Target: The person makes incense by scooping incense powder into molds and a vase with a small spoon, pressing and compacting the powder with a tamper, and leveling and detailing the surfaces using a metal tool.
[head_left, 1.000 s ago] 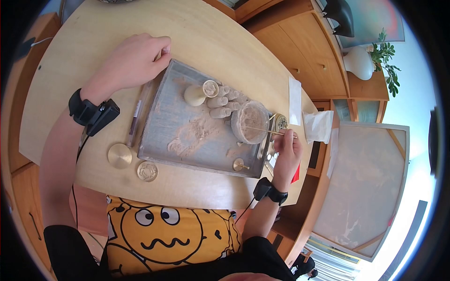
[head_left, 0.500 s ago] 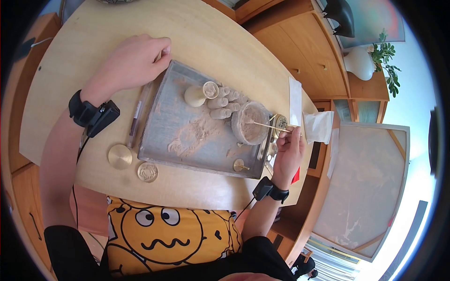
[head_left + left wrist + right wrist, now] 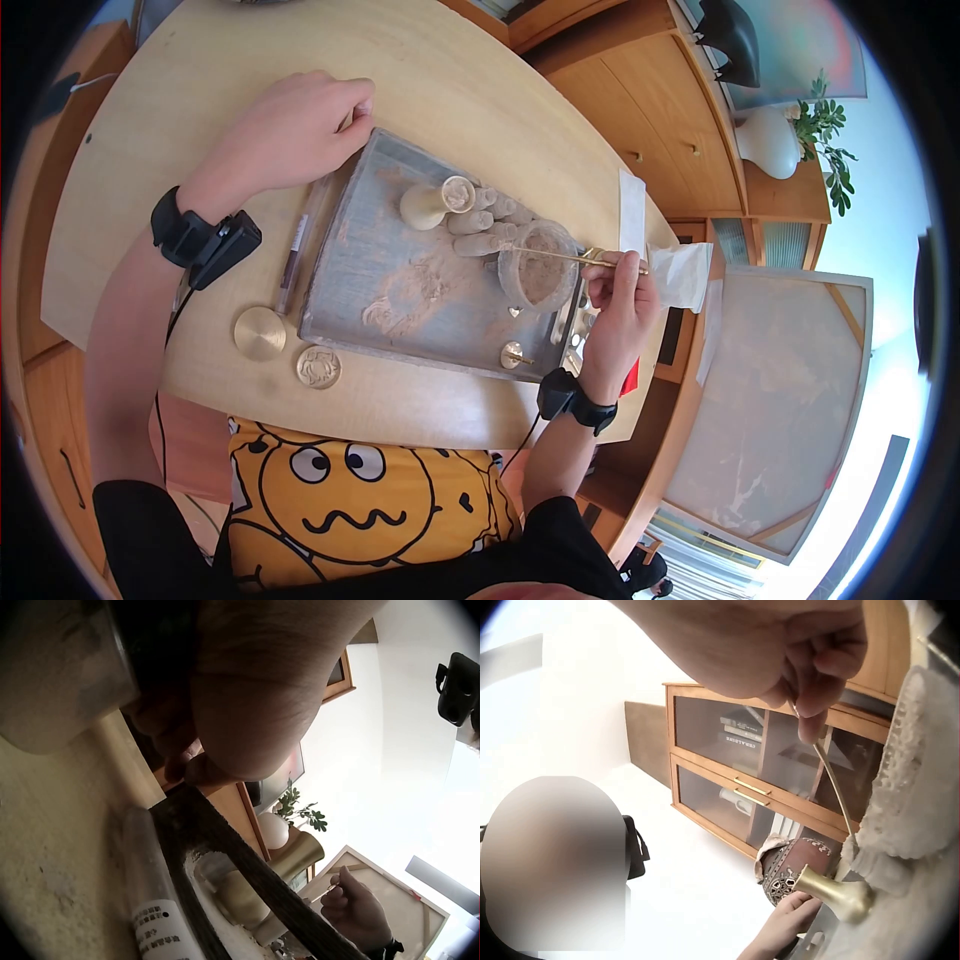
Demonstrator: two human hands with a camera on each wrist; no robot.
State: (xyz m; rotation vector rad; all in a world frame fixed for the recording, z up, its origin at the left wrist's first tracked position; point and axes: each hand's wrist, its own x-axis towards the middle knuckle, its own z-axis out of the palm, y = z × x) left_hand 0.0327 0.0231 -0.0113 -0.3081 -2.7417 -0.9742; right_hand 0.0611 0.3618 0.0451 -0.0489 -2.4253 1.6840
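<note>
My right hand (image 3: 622,298) pinches a long thin brass spoon (image 3: 575,257) between thumb and fingers. The spoon passes over a cloudy bowl (image 3: 510,285) of pinkish-grey powder. Its far tip is at the bowl's left rim, close to several small powder-dusted bottles (image 3: 478,243). Beside the bottles lies a rounded brass vessel (image 3: 420,207) with powder in its mouth; it also shows in the right wrist view. My left hand (image 3: 300,135) rests at the upper left corner of the grey tray (image 3: 345,290), fingers loosely curled, fingertips partly hidden in the left wrist view.
Loose powder (image 3: 410,300) lies across the tray. A small brass press (image 3: 513,355) stands near its front right corner. On the table are a brass disc (image 3: 260,333), a patterned round piece (image 3: 318,367) and a clear labelled tube (image 3: 297,245). A white packet (image 3: 682,277) sits at the right.
My right hand has lifted the spoon's tip out of the powder and brought it to the bowl's left rim, by the small bottles. The left hand stays at the tray corner.
</note>
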